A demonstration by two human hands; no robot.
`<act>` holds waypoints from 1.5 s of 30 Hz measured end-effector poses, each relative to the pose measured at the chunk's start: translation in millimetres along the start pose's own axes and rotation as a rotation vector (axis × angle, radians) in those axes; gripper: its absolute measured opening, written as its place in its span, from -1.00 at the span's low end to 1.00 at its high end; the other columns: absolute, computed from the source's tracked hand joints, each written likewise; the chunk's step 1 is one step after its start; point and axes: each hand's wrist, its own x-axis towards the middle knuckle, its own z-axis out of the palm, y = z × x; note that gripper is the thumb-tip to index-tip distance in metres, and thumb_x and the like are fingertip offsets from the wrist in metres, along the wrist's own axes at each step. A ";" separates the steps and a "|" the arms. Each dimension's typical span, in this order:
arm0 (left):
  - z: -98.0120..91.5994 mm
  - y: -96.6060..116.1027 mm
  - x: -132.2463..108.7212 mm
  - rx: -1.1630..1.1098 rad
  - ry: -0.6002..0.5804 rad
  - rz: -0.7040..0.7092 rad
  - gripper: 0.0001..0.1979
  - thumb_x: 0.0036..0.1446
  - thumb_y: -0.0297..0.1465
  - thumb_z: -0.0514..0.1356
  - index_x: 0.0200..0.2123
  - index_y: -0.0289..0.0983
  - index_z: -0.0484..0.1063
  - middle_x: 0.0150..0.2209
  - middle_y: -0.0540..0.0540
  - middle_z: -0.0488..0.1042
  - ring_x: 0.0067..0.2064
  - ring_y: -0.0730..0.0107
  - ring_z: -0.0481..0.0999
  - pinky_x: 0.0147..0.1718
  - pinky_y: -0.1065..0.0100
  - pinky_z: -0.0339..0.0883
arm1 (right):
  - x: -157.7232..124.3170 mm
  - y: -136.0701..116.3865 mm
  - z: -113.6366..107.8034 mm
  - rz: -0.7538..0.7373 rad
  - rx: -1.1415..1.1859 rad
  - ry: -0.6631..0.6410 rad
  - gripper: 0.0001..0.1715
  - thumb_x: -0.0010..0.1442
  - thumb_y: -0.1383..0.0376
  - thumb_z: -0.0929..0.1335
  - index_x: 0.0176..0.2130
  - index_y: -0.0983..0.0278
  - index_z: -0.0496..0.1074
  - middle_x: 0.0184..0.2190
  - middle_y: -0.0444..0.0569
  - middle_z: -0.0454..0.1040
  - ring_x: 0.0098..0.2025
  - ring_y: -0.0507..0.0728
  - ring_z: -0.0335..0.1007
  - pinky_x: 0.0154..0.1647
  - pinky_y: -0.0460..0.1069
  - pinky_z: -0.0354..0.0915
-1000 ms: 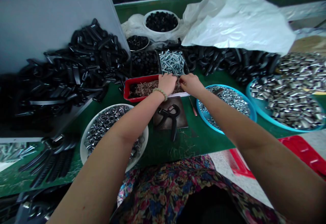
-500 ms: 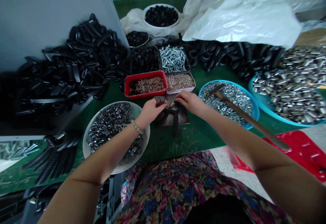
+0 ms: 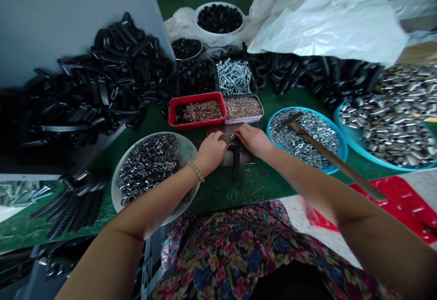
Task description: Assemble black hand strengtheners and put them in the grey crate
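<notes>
My left hand (image 3: 210, 152), with a beaded bracelet at the wrist, closes around the upper end of a black spring-handled grip tool (image 3: 235, 163). That tool lies on a dark brown pad (image 3: 244, 158). My right hand (image 3: 251, 139) comes in from the other side, its fingertips pinching a small metal piece (image 3: 232, 137) at the tool's head. Just behind both hands stand a red tray of brown screws (image 3: 196, 95) and a white tray of tiny brass parts (image 3: 244, 119).
A white bowl of dark metal rings (image 3: 187, 143) sits left of my hands. A hammer (image 3: 317, 145) lies across a blue basin of nuts (image 3: 273, 129). Heaps of black handles (image 3: 102, 95), a basin of silver tubes (image 3: 348, 131), and white plastic sheeting (image 3: 327, 17) surround the green bench.
Both hands have moved from the red tray toward me, onto the black tool. A hammer now lies across the blue basin, and both trays show uncovered.
</notes>
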 end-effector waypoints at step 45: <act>-4.9 8.4 -30.9 -0.068 -0.101 0.041 -0.73 0.29 -0.34 0.01 -0.12 -0.34 0.44 -0.05 -0.20 0.38 -0.07 0.22 0.39 -0.09 0.27 0.37 | -45.3 35.5 -46.4 0.300 0.250 0.020 -0.53 0.36 0.16 0.14 0.16 0.26 0.27 0.05 0.17 0.41 0.06 0.22 0.37 0.03 0.15 0.30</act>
